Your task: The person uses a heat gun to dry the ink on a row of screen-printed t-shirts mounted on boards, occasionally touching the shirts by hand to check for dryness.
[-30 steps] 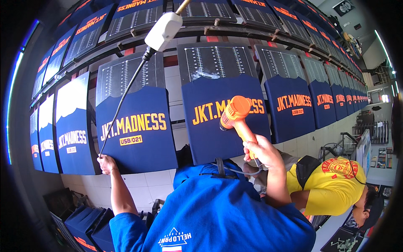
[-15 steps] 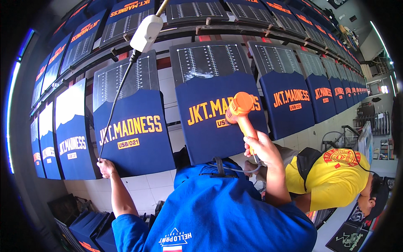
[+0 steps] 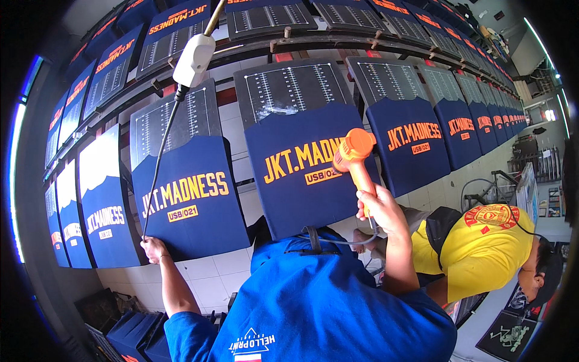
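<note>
My right hand (image 3: 381, 209) is wrapped round the handle of an orange heat gun (image 3: 358, 151). The gun's head hangs over the right end of the orange lettering on a navy shirt panel (image 3: 301, 208), hiding part of the print. That panel lies on a dark board (image 3: 295, 87) marked with white rulers. To the left, my left hand (image 3: 155, 248) is closed on a dark cable (image 3: 158, 163) beside the lower edge of a second navy shirt panel (image 3: 211, 232). The cable runs up to a white power connector (image 3: 194, 59) hanging from above.
Rows of similar boards with navy panels stretch away on both sides, mounted on a dark metal rail (image 3: 253, 49). A person in a yellow shirt (image 3: 488, 241) bends over close by on the right. More navy panels (image 3: 136, 335) stand at the lower left, above a tiled floor (image 3: 211, 277).
The heat gun has moved right across the print, uncovering the small box below the lettering and covering the end of the word. My left hand keeps its hold; the view has shifted slightly.
</note>
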Demonstrator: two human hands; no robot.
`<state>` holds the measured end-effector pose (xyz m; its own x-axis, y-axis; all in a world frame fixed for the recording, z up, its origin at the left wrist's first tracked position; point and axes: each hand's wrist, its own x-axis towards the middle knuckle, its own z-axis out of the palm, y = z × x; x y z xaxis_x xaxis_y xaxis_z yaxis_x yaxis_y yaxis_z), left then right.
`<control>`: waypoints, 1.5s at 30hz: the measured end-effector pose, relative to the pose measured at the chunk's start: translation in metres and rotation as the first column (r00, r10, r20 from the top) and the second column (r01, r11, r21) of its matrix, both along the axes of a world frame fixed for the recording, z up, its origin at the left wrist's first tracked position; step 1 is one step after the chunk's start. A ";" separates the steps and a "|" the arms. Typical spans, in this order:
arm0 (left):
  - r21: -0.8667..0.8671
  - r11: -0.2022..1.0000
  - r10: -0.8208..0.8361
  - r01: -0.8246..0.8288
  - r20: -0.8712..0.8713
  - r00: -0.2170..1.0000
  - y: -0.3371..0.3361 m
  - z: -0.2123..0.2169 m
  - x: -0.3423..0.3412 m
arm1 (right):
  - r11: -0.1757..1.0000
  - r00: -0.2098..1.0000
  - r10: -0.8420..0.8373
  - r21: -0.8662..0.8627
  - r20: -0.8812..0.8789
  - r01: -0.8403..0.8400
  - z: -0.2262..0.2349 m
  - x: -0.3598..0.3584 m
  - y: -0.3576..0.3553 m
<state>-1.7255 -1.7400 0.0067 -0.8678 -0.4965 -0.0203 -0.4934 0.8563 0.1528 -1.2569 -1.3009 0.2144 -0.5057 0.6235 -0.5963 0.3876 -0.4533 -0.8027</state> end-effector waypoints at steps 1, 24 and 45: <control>-0.002 1.000 0.002 -0.002 -0.001 1.000 -0.001 0.000 -0.001 | 0.999 1.000 -0.013 0.034 -0.009 0.014 -0.002 0.000 -0.001; -0.011 0.974 0.213 -0.228 -0.317 0.924 -0.294 0.129 -0.116 | 0.932 0.928 0.101 -0.293 -0.359 -0.215 -0.008 -0.113 -0.096; 0.297 0.955 0.069 -0.011 -0.184 0.981 -0.470 0.020 -0.348 | 0.999 0.999 -0.004 0.036 -0.051 0.006 -0.003 -0.306 -0.211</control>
<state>-2.0739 -2.2100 0.0271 -0.8494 -0.5277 -0.0071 -0.4634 0.7393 0.4886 -1.5625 -1.5117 0.2116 -0.5322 0.6463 -0.5469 0.3433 -0.4258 -0.8372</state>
